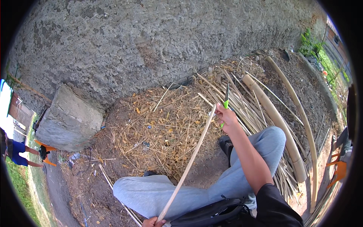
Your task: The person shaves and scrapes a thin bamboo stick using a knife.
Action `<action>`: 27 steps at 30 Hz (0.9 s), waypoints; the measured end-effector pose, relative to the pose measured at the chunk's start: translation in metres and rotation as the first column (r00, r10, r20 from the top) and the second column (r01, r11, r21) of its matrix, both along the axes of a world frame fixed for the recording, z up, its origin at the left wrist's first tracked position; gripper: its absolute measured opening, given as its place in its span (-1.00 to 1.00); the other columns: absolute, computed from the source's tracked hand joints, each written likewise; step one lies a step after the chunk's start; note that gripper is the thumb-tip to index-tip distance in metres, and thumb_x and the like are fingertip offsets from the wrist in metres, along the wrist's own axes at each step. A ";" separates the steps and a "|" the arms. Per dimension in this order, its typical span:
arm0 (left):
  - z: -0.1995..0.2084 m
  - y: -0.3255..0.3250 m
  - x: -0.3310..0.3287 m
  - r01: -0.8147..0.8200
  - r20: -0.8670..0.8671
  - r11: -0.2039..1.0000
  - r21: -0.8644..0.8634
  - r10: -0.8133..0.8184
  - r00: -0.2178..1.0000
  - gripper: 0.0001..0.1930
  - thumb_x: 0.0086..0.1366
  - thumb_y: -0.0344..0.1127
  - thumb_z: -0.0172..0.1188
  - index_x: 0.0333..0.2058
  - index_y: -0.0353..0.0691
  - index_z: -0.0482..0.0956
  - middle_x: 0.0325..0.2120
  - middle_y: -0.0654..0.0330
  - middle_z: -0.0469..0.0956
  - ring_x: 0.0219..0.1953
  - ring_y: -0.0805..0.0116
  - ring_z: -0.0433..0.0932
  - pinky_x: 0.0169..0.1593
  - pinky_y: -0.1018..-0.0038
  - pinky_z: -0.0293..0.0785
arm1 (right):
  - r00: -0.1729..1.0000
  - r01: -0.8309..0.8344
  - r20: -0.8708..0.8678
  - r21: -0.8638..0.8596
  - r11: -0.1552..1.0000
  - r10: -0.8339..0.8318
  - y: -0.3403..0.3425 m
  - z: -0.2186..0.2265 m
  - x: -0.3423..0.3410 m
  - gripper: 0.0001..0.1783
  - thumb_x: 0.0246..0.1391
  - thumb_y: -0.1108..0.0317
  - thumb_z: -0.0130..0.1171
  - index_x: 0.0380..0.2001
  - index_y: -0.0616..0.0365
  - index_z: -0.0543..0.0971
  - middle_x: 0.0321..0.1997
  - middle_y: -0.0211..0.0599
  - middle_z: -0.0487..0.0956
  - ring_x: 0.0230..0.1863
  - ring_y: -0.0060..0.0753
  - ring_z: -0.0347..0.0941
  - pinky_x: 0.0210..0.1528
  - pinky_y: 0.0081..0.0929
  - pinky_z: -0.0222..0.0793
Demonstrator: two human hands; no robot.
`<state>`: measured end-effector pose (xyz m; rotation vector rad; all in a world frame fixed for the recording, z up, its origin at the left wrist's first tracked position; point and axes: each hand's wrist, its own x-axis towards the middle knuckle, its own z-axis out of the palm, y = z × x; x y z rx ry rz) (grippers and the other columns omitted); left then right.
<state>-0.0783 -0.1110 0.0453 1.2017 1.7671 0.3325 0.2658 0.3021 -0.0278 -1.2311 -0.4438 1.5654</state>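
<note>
Sitting cross-legged on the ground, a person in grey trousers (159,195) and a black sleeve (278,204) holds a long, pale bamboo strip (188,166) that slants across the lap from between 6 and 7 o'clock to just above the centre of the view. Nearest, a black bag (210,216) rests in the lap at about 6 o'clock. The left hand (152,222), partly cut off by the lower edge, has its fingers closed around the strip's lower end. Farther off, just toward 3 o'clock from the centre, the right hand (227,118) has its fingers wrapped around the green handle of a knife (227,99), its dark blade pointing to 12 o'clock. The strip's upper end meets the thumb side of that hand; whether those fingertips pinch it cannot be told. A dark shoe (225,148) shows below the knife hand, toward 4 o'clock. Beyond, dry leaves and straw (166,128) cover the ground. Split bamboo (242,100) lies heaped toward 2 o'clock, beside a thick pole (278,123) at 3 o'clock and a thinner, curved pole (299,104) outside it. A concrete block (72,119) sits at 9 o'clock, against a rough grey wall (170,41) spanning 12 o'clock. At the far left, between 8 and 9 o'clock, another person in blue (19,152) appears near an orange chair (50,162).
</note>
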 end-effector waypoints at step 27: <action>0.007 0.071 0.051 -0.269 0.051 0.893 0.360 0.269 0.962 -0.75 0.41 -0.25 0.11 -0.43 -0.25 0.51 -0.69 0.37 0.34 -0.61 0.58 0.27 -0.52 0.49 0.24 | -0.206 -0.640 0.916 -0.393 0.660 0.345 -0.073 0.014 -0.031 -0.56 0.15 0.03 0.28 -0.24 0.26 0.65 -0.28 -0.02 0.66 -0.34 -0.05 0.64 -0.34 -0.16 0.51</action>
